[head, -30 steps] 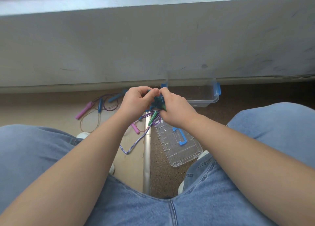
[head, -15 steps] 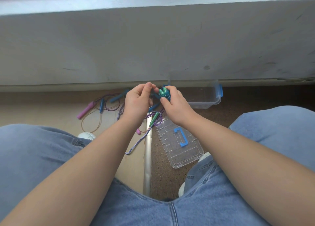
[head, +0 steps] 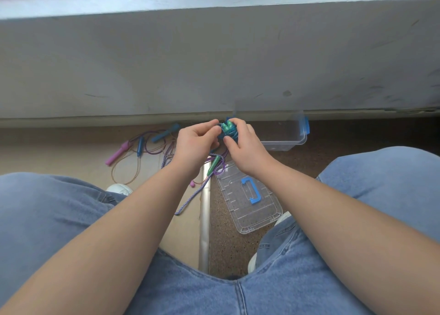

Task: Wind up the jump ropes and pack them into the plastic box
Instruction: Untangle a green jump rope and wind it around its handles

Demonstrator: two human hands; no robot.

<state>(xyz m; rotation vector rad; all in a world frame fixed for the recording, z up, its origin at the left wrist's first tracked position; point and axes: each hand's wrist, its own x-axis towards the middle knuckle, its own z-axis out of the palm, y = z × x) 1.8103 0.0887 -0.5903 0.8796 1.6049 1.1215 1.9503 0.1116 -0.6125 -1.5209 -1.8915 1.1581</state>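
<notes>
Head camera, looking down past a seated person's knees in blue jeans [head: 47,219] to the floor [head: 59,153] at the foot of a scuffed grey wall [head: 214,65].

Both bare forearms reach forward and the hands meet in mid-frame, above the floor. Between them is a wound jump rope [head: 228,131], a small tight bundle of blue-green cord with teal handle ends poking up. The right hand [head: 247,150] has a closed grip on it, fingers curled over the far side and thumb pressed on the near side. The left hand [head: 195,145] has a pinching grip, its curled fingertips touching the left side of the bundle.

Just right of the hands, against the wall, stands the plastic box [head: 295,143], clear, lid off, with a blue clasp on its right end. Its inside looks bare, though the hands hide its left end. The clear lid [head: 262,210] lies flat on the floor nearer the person, apart from the box, with a blue carry handle [head: 251,191] on top.

Left of the hands, loose jump ropes [head: 140,146] lie tangled on the floor: blue handles, a pink handle [head: 117,153] and thin purple loops. Below the hands lie a green handle [head: 214,164] and a purple-and-white striped cord [head: 191,197], which trails toward the person beside a metal strip [head: 204,231] that separates beige flooring from brown speckled flooring. The toe of a white shoe [head: 120,189] peeks out by the left knee.
</notes>
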